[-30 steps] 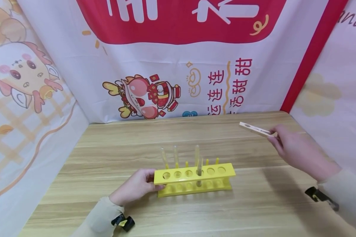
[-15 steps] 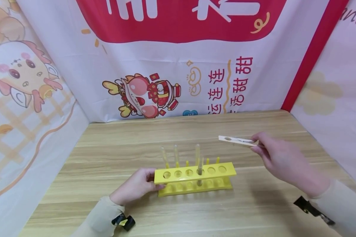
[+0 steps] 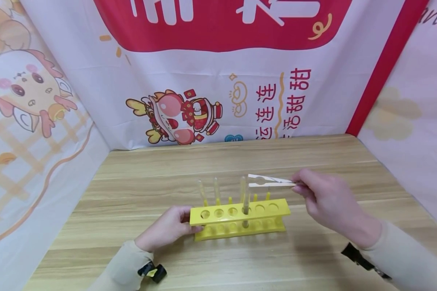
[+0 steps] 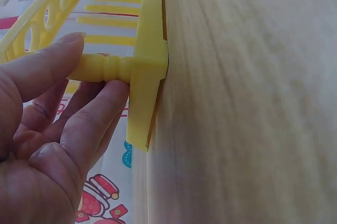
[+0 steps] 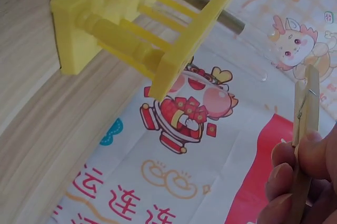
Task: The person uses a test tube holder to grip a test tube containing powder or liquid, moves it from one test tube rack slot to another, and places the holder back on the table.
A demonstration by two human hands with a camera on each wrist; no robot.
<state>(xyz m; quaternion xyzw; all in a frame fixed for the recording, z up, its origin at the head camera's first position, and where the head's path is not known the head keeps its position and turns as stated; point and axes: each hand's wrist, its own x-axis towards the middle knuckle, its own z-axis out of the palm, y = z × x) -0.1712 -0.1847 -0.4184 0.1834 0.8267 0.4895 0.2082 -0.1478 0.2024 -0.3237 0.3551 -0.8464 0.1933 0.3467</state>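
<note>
A yellow test tube rack (image 3: 204, 221) stands on the table; my left hand (image 3: 169, 229) grips the post at its left end, fingers and thumb round it in the left wrist view (image 4: 58, 108). One glass tube (image 3: 246, 202) with grey contents stands in a hole of the rack, fourth from the left. My right hand (image 3: 331, 202) pinches a wooden clip (image 3: 273, 184) at its rear end. The clip's jaws are parted, their tips beside the top of that tube; whether they touch cannot be told.
Behind the rack's top plate, three clear tubes (image 3: 216, 190) rise on the rear pegs, and other yellow pegs (image 3: 268, 196) show bare. The wooden table (image 3: 149, 169) ends at a printed cloth (image 3: 189, 68) at the back, with cloths at both sides.
My right hand has moved left with the clip, bringing it from the right side to the top of the grey-filled tube. The clip's jaws have parted. My left hand has stayed on the rack.
</note>
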